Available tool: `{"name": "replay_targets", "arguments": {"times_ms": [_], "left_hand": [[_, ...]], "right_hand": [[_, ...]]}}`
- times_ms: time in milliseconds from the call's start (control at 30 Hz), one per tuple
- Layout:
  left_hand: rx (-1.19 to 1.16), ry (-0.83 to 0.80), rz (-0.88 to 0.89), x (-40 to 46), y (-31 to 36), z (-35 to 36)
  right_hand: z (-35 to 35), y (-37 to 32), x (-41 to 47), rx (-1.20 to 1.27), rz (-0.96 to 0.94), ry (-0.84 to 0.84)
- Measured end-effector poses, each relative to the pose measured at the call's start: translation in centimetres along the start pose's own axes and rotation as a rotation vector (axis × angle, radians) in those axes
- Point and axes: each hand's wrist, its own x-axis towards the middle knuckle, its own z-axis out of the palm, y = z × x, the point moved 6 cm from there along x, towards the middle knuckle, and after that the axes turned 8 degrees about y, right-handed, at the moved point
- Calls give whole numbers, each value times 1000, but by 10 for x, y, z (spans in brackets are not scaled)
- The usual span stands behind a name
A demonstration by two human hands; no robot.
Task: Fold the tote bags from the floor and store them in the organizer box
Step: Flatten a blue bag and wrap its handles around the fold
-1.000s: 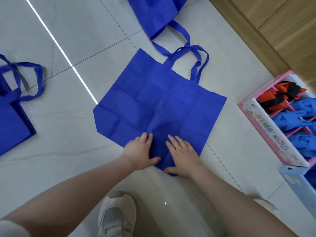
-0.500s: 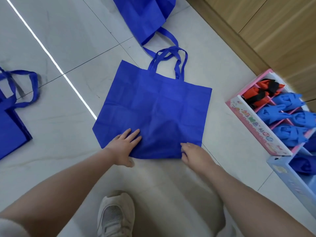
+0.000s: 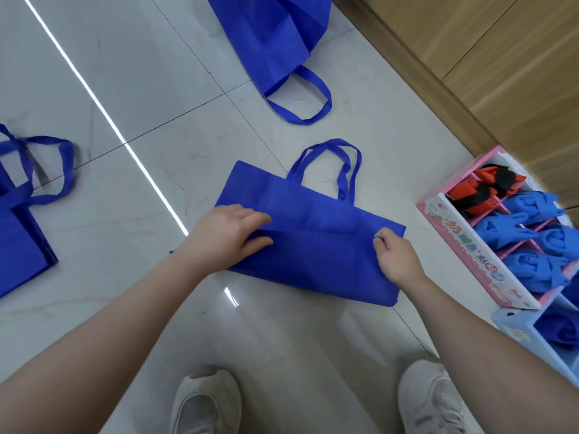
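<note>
A blue tote bag lies on the tiled floor in front of me, its lower part folded up over the upper part, handles pointing away. My left hand pinches the folded edge at the bag's left side. My right hand pinches the same edge at the right side. To the right stands the pink organizer box, its compartments holding several folded blue bags and a red-and-black one.
Another blue tote bag lies at the top, a third at the far left. A light-blue box sits below the pink one. A wooden wall base runs along the upper right. My two white shoes are at the bottom.
Both hands took the bag's bottom edge and brought it up over the bag, folding it in half. The view shifted, and the bag now sits farther right.
</note>
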Motion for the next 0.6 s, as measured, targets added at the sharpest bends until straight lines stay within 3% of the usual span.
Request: {"name": "replay_targets", "arguments": {"times_ms": [33,100,167,233,300,367,533,600], "left_hand": [[-4,37,-104,-5,-16,-2],[-120,64,-486,-20,-52,-1],[-432,72,-890,-39,-75,12],[-720,91,-1100,-50,-83,30],[-854,100,-1174,-52,-85,44],[-818,80,-1185,-49,-87,54],[-306,4,-1133,-33,-97,72],[-55,-57,-974,-23,-93,78]], "right_hand": [[0,4,5,21,37,33],[3,11,14,44,101,74],[9,17,22,48,153,78],[16,24,30,49,213,70],[20,30,38,40,263,88],[19,34,47,17,289,123],[16,35,63,-20,314,167],[17,35,69,-41,314,171]]}}
